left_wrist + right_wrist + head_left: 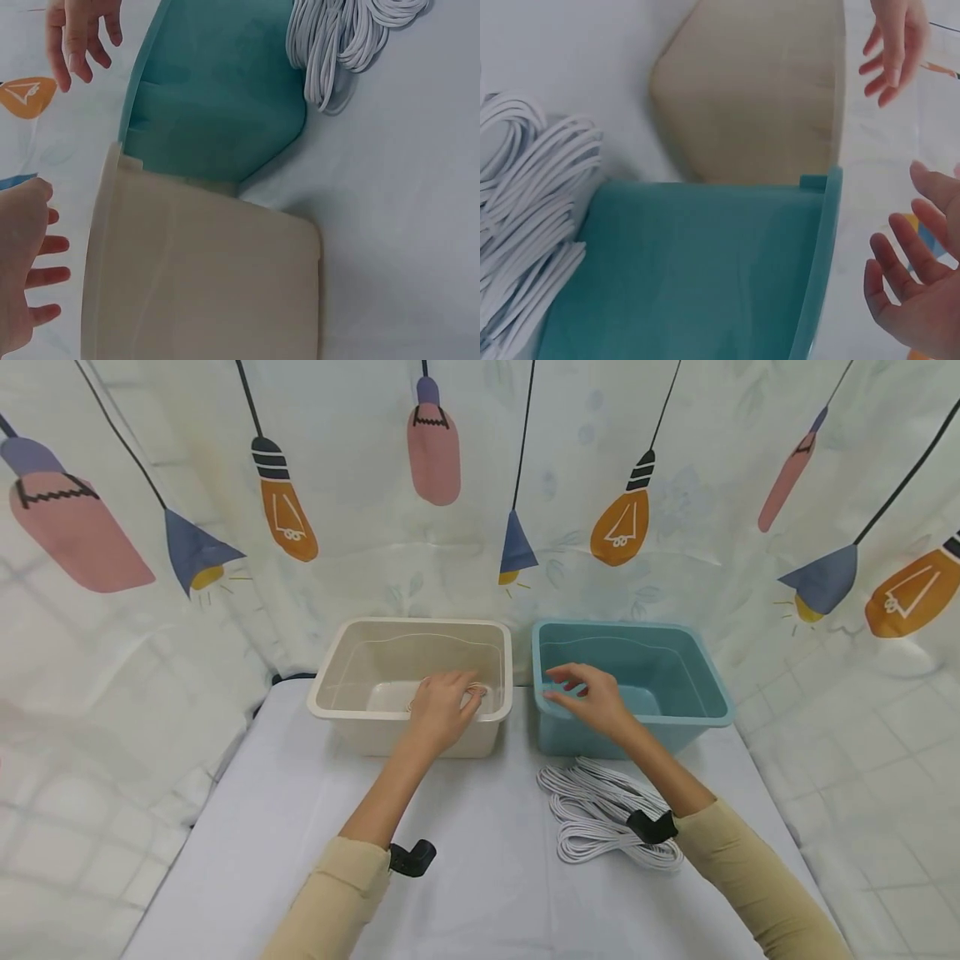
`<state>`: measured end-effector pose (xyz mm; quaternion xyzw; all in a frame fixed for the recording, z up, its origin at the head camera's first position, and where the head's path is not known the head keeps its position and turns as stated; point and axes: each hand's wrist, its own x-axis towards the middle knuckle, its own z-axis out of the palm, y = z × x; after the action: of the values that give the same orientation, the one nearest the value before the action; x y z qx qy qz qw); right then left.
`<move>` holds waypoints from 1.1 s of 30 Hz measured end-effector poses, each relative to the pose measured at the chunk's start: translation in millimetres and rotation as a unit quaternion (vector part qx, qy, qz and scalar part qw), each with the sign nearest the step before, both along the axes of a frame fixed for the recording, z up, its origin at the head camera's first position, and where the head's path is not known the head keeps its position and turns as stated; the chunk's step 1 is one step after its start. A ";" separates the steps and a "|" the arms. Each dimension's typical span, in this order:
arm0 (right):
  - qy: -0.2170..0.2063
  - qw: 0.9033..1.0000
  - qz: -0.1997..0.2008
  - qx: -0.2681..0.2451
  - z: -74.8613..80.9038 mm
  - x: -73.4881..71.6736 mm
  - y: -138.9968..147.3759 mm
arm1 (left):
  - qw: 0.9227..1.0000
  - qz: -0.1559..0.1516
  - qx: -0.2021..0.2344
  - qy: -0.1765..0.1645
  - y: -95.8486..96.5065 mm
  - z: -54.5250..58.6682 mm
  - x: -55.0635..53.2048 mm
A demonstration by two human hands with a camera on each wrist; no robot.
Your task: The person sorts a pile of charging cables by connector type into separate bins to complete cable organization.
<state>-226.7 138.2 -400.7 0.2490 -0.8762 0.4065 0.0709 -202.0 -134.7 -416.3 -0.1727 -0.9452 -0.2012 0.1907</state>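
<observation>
At the far left, a pale curtain (337,585) printed with hanging lamps and bulbs falls beside the white-covered table (480,893) and runs on behind it. A tan left sleeve (330,893) comes in from the near edge, with a small black device (412,858) at its wrist. Beyond it stands a cream bin (375,739), upright near the table's far side. The left hand (442,706) reaches over that bin's near rim; its fingers are spread and relaxed in the left wrist view, with nothing seen between them. Past this hand, inside the cream bin, loops of thin pale cord (477,689) show, partly hidden; whether the fingers touch them I cannot tell.

Just to the right, set apart by a narrow gap, stands a teal bin (570,739). The right hand (588,697) is over its left part, the fingers loosely bent and parted from the thumb, holding nothing. In front of the teal bin, bundles of white cord (592,802) lie overlapping on the table. The right forearm passes above them, and another black device (651,827) covers part of them beside the tan right sleeve (757,881).
</observation>
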 end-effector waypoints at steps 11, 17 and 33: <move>0.016 1.000 -0.015 0.006 -12.3 25.9 31.3 | 0.996 -0.040 -0.061 0.047 21.7 -8.6 -1.6; 0.041 0.999 -0.003 0.006 -25.9 41.7 49.3 | 0.989 -0.060 -0.103 0.083 34.4 -12.9 -3.0; 0.076 0.997 0.002 -0.005 -77.2 75.1 82.7 | 0.979 -0.118 -0.123 0.108 67.3 -20.8 -3.3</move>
<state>-151.7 221.0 -477.9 0.2808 -0.8657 0.3907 0.1380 -205.3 -67.4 -437.1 -0.3258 -0.9095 -0.0851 0.2438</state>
